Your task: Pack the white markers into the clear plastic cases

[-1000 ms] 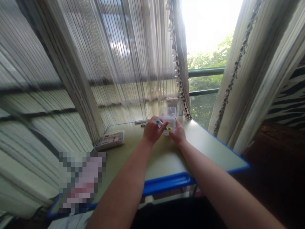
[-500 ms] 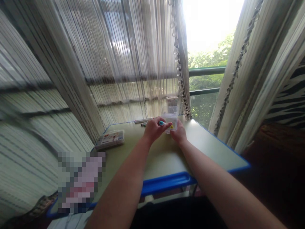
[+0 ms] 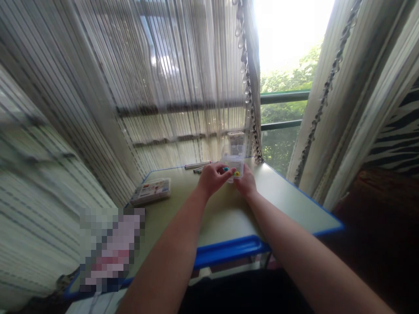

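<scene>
Above the far part of the table, my right hand [image 3: 247, 181] is wrapped round the side of a clear plastic box [image 3: 240, 165] whose lid stands raised at the back. Inside the box, near its lower end, lies something small and yellow [image 3: 237, 173], apparently a marker's coloured end. My left hand [image 3: 211, 177] is closed at the box's left side, pinching a marker [image 3: 225, 168]. Only the marker's teal end shows between thumb and fingers; its other parts are hidden by the hand.
Several loose markers [image 3: 197, 165] lie at the table's back edge behind my left hand. A flat case with a printed cover [image 3: 152, 191] lies on the left. The blue-edged table [image 3: 229, 218] stands against striped curtains [image 3: 183, 87]. Behind the box is a small container [image 3: 235, 137].
The marker's light body, which showed slanting toward the box, is now mostly out of sight; only its teal end shows at the left fingertips. The box has barely moved.
</scene>
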`<state>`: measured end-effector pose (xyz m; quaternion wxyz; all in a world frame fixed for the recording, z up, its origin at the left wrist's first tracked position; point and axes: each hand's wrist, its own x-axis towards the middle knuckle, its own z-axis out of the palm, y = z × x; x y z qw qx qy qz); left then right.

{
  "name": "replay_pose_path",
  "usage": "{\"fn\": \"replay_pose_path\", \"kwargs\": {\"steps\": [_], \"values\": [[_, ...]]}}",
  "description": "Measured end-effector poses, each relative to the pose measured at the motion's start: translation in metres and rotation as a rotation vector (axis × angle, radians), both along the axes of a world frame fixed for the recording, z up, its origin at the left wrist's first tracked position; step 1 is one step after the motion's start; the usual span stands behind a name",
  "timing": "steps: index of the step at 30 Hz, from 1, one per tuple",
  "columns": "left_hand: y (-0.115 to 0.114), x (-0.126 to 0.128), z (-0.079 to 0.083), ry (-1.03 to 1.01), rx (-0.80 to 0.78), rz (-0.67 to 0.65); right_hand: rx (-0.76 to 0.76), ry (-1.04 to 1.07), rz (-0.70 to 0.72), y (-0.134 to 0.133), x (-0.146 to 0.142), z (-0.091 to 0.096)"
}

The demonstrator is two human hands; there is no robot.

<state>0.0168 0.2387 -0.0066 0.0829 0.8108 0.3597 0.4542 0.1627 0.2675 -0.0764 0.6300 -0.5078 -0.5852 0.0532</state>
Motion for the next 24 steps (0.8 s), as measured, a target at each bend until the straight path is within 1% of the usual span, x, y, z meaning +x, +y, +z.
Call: {"fn": "replay_pose_path", "kwargs": {"steps": [4, 10, 13, 18, 21, 24], "values": [[0.0002, 0.0013, -0.0008, -0.038, 0.006, 0.026, 0.032, -0.012, 0.003, -0.0007, -0.0005, 0.0007], [-0.0009, 0.0003, 0.0023, -0.027, 0.042, 0.097, 0.057, -0.011, -0.013, 0.0014, -0.0007, -0.0006], [-0.0016, 0.0007, 0.0027, 0.005, 0.053, 0.094, 0.063, -0.003, -0.008, 0.0019, -0.0004, -0.0011], [-0.0012, 0.002, 0.0016, 0.031, 0.067, 0.088, 0.03, -0.009, -0.006, 0.0004, -0.0002, 0.0003], [0.0006, 0.0016, 0.0007, -0.023, 0.091, 0.139, 0.028, -0.014, -0.006, 0.0, 0.0, 0.0013], [0.0007, 0.0002, -0.0004, -0.035, 0.169, 0.194, 0.021, -0.022, -0.013, 0.0005, 0.0004, 0.0016]]}}
